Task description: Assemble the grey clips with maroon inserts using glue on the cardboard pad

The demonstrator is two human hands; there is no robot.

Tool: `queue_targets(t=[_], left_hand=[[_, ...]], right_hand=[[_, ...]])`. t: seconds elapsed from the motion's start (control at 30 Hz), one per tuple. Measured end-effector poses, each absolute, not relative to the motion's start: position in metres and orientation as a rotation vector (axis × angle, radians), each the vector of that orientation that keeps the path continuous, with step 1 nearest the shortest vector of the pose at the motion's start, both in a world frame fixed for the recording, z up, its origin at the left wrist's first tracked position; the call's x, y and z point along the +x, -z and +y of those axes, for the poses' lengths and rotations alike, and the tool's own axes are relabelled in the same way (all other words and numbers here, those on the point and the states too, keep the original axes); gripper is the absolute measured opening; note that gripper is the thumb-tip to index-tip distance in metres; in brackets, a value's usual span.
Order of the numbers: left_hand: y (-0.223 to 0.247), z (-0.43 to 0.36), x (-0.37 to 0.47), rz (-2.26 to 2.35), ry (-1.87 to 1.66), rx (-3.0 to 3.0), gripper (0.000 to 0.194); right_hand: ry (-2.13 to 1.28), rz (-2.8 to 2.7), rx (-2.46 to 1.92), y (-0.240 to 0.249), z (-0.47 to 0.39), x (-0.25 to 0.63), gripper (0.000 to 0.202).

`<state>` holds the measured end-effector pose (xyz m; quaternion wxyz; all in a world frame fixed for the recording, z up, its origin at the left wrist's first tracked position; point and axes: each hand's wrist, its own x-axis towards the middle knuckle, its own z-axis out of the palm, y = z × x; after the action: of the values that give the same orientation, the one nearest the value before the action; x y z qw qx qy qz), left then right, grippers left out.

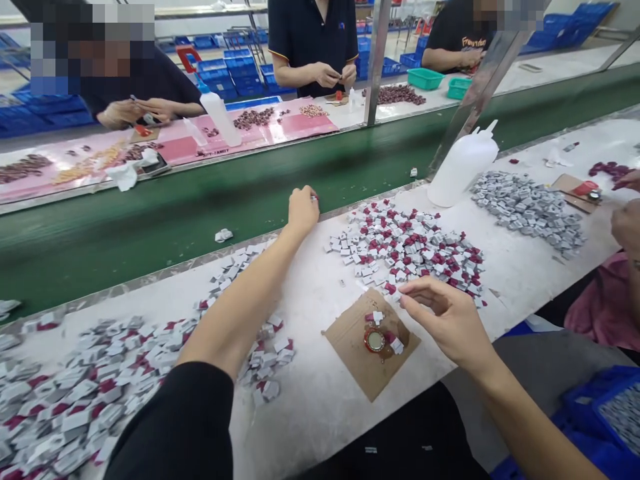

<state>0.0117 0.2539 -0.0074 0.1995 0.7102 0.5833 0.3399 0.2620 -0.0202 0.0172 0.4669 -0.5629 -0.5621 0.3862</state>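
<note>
My left hand (303, 212) is stretched out to the near edge of the green belt, its fingers curled closed. A small whitish and reddish piece shows at its fingertips, partly hidden. Over the near side of a heap of small grey-and-maroon plastic pieces (417, 250), my right hand (447, 317) has thumb and forefinger pinched on one grey-and-maroon piece (394, 294). Below it lies a square of brown cardboard (370, 380). On the cardboard are a small round cap-like dish (375, 340) with a red rim and two loose grey-and-maroon pieces (397, 345).
More pieces (75, 400) spread over the table's left side. A white squeeze bottle (463, 167) stands behind the heap, beside a grey pile (530, 210). The green belt (125, 233) runs along the far edge. Co-workers sit across; another person's hands (627, 220) are at right.
</note>
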Motion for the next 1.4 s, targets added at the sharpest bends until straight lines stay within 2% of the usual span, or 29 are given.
queue_targets(t=[0.1, 0.3, 0.47, 0.77, 0.97, 1.2, 1.4], left_hand=[[0.008, 0.225, 0.036, 1.475, -0.843, 2.103, 0.006], [0.008, 0.164, 0.068, 1.087, -0.602, 2.452, 0.023], [-0.004, 0.116, 0.038, 1.264, -0.678, 2.474, 0.035], [-0.011, 0.016, -0.034, 2.002, -0.200, 2.344, 0.038], [0.004, 0.007, -0.044, 2.042, -0.096, 2.268, 0.026], [-0.004, 0.001, -0.061, 2.029, -0.431, 2.272, 0.035], [-0.004, 0.000, -0.075, 2.155, -0.248, 2.313, 0.028]], right_hand=[[-0.927, -1.408, -1.424, -0.012, -0.027, 0.267, 0.009], [-0.923, -1.574, -1.401, -0.012, -0.047, 0.266, 0.005], [-0.940, -1.642, -1.375, -0.017, -0.064, 0.266, 0.010], [-1.006, -1.552, -1.404, -0.004, -0.078, 0.265, 0.007], [-0.966, -1.607, -1.418, -0.008, -0.078, 0.263, 0.008], [-0.903, -1.640, -1.445, -0.006, -0.081, 0.266, 0.006], [-0.910, -1.634, -1.429, 0.000, -0.080, 0.265, 0.006]])
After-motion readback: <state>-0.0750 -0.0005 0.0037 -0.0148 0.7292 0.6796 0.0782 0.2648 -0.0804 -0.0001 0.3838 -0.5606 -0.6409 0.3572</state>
